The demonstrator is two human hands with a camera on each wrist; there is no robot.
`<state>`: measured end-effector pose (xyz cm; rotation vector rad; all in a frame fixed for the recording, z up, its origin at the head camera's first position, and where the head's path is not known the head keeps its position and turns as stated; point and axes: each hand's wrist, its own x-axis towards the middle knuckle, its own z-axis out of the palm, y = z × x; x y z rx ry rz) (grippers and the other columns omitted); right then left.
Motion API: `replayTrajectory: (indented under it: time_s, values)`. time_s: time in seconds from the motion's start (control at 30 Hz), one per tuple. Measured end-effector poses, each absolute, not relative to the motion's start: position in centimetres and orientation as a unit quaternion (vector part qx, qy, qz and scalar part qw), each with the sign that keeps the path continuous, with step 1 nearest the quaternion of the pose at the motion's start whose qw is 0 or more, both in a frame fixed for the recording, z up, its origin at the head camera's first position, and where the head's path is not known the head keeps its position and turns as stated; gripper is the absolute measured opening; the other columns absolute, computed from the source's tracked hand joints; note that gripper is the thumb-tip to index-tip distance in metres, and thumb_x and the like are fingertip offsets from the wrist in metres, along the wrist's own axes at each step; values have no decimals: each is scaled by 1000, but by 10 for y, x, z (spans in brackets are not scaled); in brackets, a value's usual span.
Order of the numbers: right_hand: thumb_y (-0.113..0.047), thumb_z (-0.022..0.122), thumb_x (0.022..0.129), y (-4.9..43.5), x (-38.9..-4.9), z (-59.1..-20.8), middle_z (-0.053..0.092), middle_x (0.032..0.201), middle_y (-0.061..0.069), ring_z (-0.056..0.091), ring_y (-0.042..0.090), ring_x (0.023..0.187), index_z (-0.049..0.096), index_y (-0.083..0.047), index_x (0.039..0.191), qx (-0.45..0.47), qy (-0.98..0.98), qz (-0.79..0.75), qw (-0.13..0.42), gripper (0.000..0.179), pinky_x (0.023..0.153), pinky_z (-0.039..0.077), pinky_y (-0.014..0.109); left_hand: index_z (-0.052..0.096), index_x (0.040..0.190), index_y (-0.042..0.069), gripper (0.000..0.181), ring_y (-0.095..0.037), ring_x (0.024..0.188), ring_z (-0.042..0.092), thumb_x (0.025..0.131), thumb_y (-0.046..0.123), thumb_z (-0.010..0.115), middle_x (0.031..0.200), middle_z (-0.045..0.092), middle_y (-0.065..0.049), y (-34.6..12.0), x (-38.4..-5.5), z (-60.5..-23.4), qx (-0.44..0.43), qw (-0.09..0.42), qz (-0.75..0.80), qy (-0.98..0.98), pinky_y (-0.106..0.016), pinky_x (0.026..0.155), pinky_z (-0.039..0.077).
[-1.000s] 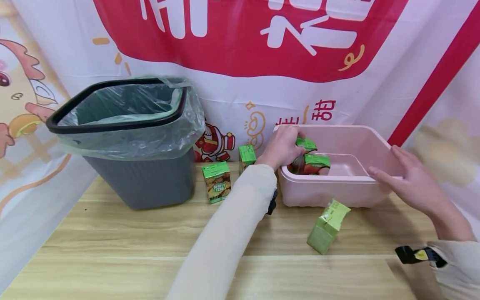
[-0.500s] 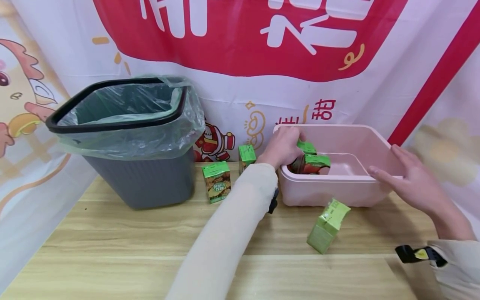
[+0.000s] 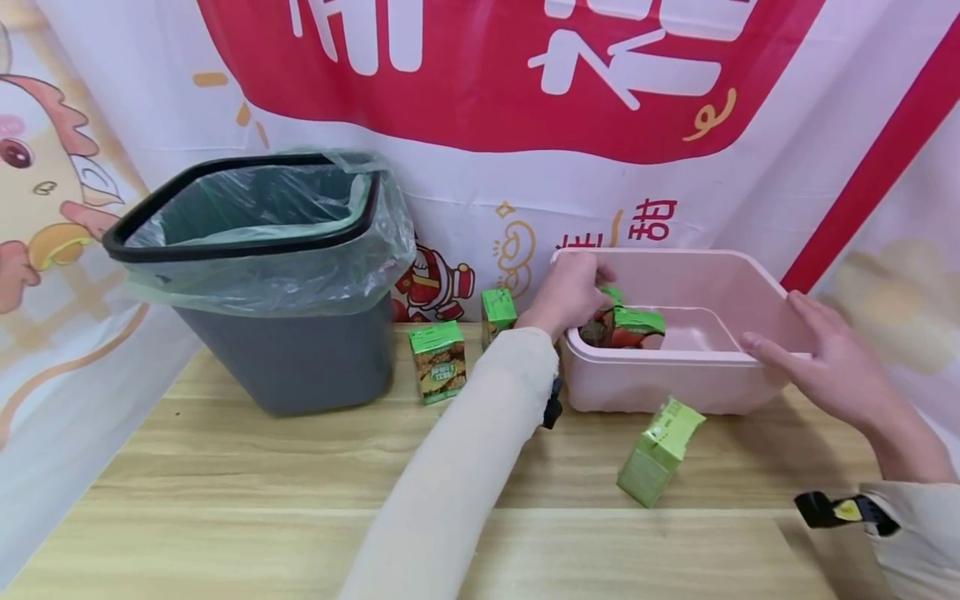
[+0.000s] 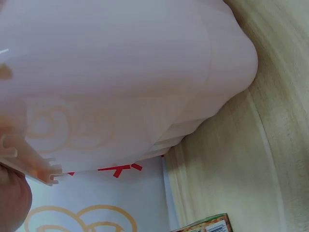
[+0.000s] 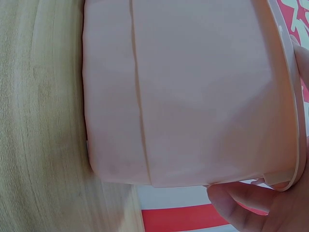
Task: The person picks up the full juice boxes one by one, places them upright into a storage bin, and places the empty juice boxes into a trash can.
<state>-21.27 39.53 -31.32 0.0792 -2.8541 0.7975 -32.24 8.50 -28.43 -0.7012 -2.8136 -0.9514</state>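
My left hand reaches over the left rim of a pink plastic bin. Its fingers bend down onto a small green-topped box inside; the fingertips are partly hidden. A second box, green on top with red sides, lies in front of it in the same end. My right hand grips the bin's right end, its thumb at the rim and its fingers round the outer side. In the right wrist view, fingers wrap the rim's corner. Before the bin, a pale green box rests tilted on the table.
A grey trash can with a black rim and clear liner stands at the left. Between it and the bin are two green-topped boxes. A printed cloth hangs behind the wooden table.
The left hand has shifted slightly over the boxes, and less of the rear box's green top shows. The right hand keeps its hold on the bin. The head view has moved a little.
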Motion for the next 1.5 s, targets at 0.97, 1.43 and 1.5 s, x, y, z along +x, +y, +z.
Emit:
replayTrajectory:
  time_s: [0.97,1.43,1.5]
  values:
    - [-54,60,102,395,-212,-308,9,173,36,20,64,151,8,-5,170,41,-959,270,74,99,104,28,86,78,115,6,23,-13,98,75,92,8,82,109,80,-4,80,-319,-292,-220,81,-426,-874,-12,82,56]
    - [-55,60,102,395,-213,-312,5,174,34,17,64,152,5,-7,170,37,-957,278,69,100,105,25,88,73,126,11,36,-13,113,71,92,14,83,122,76,-1,77,-311,-280,-174,16,-474,-863,-23,97,57]
    - [-54,61,102,396,-213,-311,6,174,34,17,65,152,5,-6,170,36,-957,279,72,100,105,25,88,73,127,13,36,-13,113,70,93,15,83,123,75,-1,74,-305,-273,-162,3,-500,-851,-24,97,56]
